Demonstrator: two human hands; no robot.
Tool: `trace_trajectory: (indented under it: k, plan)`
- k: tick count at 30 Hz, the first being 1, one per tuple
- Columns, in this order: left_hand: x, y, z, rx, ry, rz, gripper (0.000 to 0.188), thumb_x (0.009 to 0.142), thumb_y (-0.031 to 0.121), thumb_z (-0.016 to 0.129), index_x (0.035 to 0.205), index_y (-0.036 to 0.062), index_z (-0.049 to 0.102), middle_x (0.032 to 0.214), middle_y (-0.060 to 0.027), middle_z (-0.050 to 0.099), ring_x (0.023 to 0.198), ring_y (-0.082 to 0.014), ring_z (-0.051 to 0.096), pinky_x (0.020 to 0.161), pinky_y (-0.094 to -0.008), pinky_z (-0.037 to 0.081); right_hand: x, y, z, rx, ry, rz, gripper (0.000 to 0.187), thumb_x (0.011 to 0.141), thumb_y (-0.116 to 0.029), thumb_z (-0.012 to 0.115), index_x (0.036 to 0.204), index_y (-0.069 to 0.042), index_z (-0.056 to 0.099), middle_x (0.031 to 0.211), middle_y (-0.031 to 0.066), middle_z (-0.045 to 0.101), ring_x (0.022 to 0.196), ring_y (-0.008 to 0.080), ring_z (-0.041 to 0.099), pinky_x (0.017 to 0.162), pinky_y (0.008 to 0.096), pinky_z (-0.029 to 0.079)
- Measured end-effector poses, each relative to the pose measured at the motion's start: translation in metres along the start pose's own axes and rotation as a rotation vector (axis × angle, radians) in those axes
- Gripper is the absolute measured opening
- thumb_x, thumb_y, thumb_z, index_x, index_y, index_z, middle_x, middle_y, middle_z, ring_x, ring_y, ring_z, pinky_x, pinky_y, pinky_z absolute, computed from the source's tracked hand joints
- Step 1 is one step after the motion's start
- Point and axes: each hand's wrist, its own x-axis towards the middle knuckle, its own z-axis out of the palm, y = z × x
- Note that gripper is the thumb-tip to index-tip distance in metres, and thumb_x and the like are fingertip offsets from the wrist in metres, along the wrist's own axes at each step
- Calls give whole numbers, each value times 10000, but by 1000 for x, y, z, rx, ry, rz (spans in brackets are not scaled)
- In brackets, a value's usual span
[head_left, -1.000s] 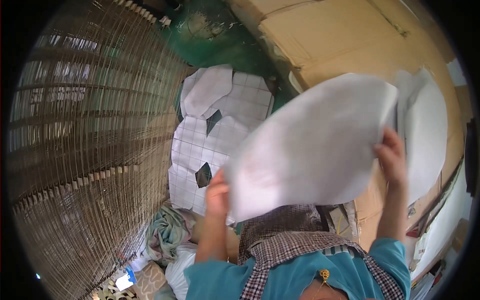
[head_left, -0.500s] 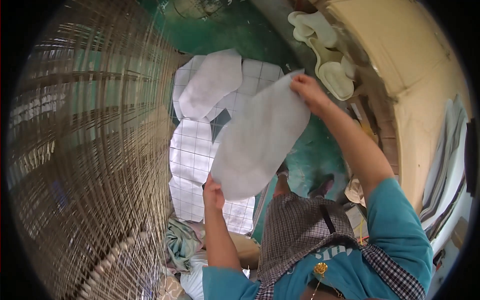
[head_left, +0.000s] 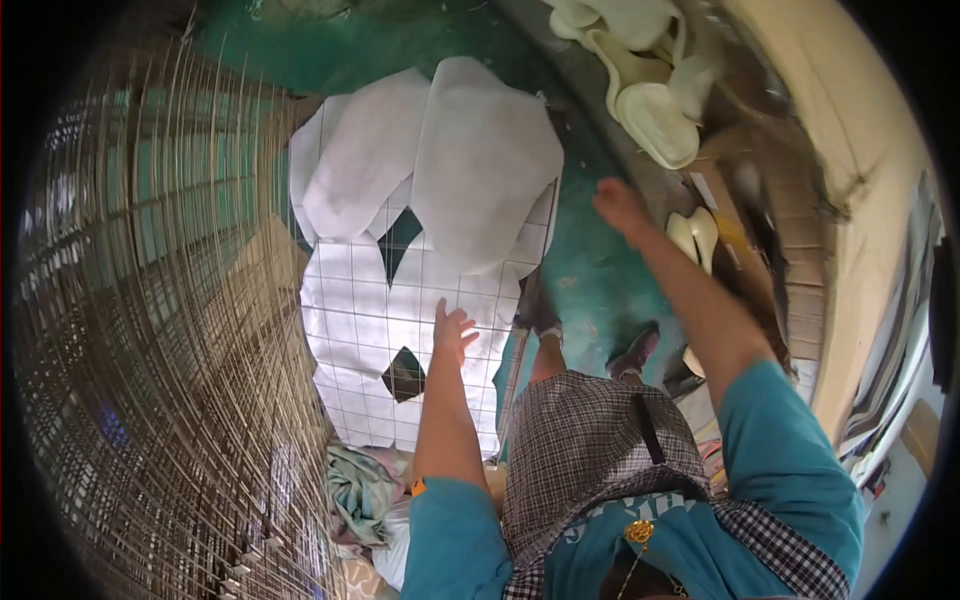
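Observation:
A thin white sheet with a rounded, waisted outline [head_left: 487, 165] lies on a wire mesh rack [head_left: 362, 330]. Beside it, to the left, is another white sheet [head_left: 365, 150] on the same mesh. More white pieces [head_left: 335, 285] show behind the mesh lines, with dark gaps between them. My left hand [head_left: 453, 333] is over the middle of the rack, fingers spread and holding nothing. My right hand [head_left: 622, 212] is above the green floor, to the right of the rack and apart from the sheets; motion blurs its fingers, and no sheet is in it.
Tall stacked wire racks [head_left: 200, 330] fill the left side. Cream moulded shapes [head_left: 655, 125] lie at the upper right, near cardboard [head_left: 790, 230] and a large yellowish block [head_left: 800, 90]. Crumpled cloth [head_left: 360, 495] is by the rack's near end. My shoe [head_left: 635, 350] stands on the green floor.
The white sheet that both hands held is now on the mesh, right of the other sheet. Both hands have let go of it; the left has moved up and right, the right slightly down.

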Motion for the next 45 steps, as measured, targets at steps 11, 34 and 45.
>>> trace_trajectory:
  k: [11, 34, 45]
  plan:
    - [-169, -30, 102, 146, -68, 422, 389, 815, 37, 501, 1201, 65, 465, 941, -109, 598, 710, -186, 604, 616, -257, 486, -335, -104, -213, 230, -57, -499, 197, 761, -55, 585, 955, -25, 570, 763, 124, 569, 668, 251, 573, 623, 338, 471]
    - [-481, -184, 546, 844, -294, 1182, 539, 681, 296, 737, 1017, -13, 451, 757, -72, 495, 678, -196, 493, 643, -331, 433, -607, 184, -505, 546, 950, 130, 693, 628, -14, 628, 1264, -54, 357, 1132, 155, 488, 1070, 301, 474, 889, 341, 394]
    - [-496, -170, 509, 657, -489, 893, 422, 772, 271, 668, 1036, 35, 439, 735, -59, 514, 485, -122, 502, 405, -236, 393, -767, 54, -576, 850, 436, -361, 603, 751, 12, 591, 1300, -25, 344, 903, 63, 548, 838, 148, 539, 751, 296, 451]
